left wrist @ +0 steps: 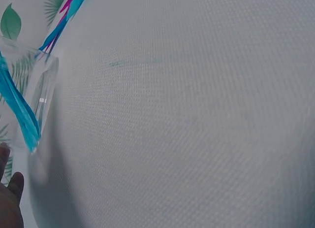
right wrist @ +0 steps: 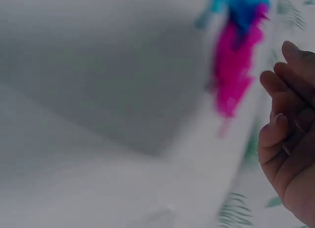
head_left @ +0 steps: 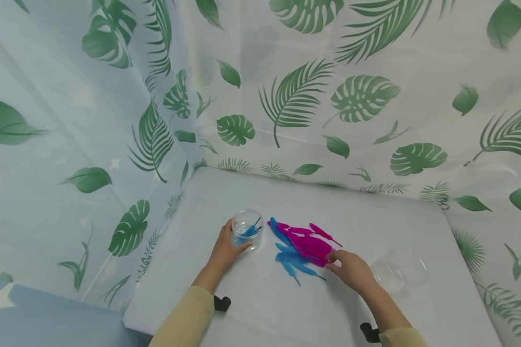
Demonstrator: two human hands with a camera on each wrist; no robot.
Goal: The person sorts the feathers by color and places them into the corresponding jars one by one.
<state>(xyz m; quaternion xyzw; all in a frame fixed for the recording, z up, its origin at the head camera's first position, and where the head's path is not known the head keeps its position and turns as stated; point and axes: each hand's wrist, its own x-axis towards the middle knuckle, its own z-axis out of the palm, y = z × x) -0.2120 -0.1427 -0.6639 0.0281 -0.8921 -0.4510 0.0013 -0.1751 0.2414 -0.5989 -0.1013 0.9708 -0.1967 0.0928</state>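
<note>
Magenta feathers lie in a loose pile on the pale worktop, just right of a clear jar, with blue feathers spread along the pile's near side and one thin magenta feather beside its far edge. Inside the jar a small blue bunch leans at a slant. The left hand has its grip clamped on the jar, thumb at the near side and fingers round the outer wall; whether the base rests on the worktop I cannot tell. The right hand reaches to the pile's right end with its grip apart, fingers loosely bent; the right wrist view shows no feather between them, and contact with the pile is too unclear to judge. A clear round vessel is just beyond that wrist.

The step in hand looks like taking up feathers from the pile. To do it well, a light pinch on a bare quill would serve better than a squeeze on the vane, which probably crushes easily. Lifting slowly should let tangled neighbours slip free, and a firm but gentle left hold would guard the jar against tipping
</note>
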